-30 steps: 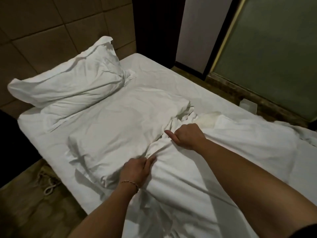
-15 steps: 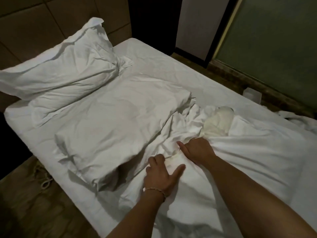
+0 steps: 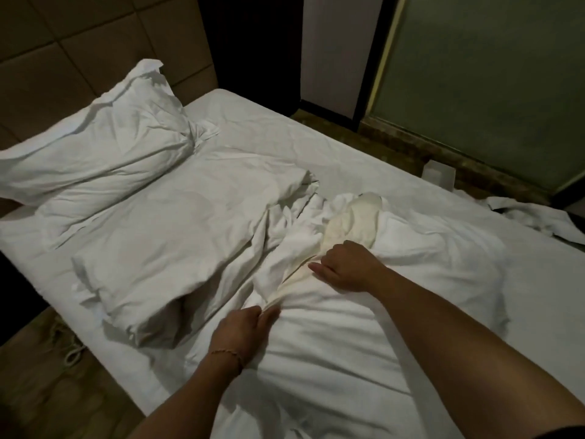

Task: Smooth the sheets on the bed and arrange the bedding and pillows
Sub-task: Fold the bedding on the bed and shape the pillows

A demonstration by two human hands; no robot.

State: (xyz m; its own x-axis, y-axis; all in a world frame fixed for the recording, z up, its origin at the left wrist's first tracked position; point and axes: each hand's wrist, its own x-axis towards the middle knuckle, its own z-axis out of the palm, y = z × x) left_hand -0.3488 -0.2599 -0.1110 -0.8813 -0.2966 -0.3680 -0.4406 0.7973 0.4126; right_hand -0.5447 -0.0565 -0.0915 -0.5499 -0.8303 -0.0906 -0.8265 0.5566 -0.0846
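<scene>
A bed with a white sheet (image 3: 364, 160) fills the view. One white pillow (image 3: 95, 147) leans against the headboard at the upper left. A second, flatter pillow (image 3: 177, 245) lies in front of it. A third pillow (image 3: 364, 359) lies nearest me, its yellowish inner (image 3: 354, 223) showing at the open end of its white case. My left hand (image 3: 243, 334) pinches the bunched edge of that case. My right hand (image 3: 345, 267) grips the case fabric further up, fingers curled, beside the yellowish inner.
A padded brown headboard (image 3: 79, 58) backs the bed. A frosted glass panel (image 3: 490, 74) stands at the upper right, with a small white box (image 3: 438, 175) at its base. Crumpled white linen (image 3: 538, 217) lies at the bed's far right. A cord (image 3: 69, 353) lies on the floor at left.
Both hands have shifted along the open end of the nearest pillow's case: the left from lying flat to pinching the bunched edge, the right staying by the yellowish inner. The head camera moved.
</scene>
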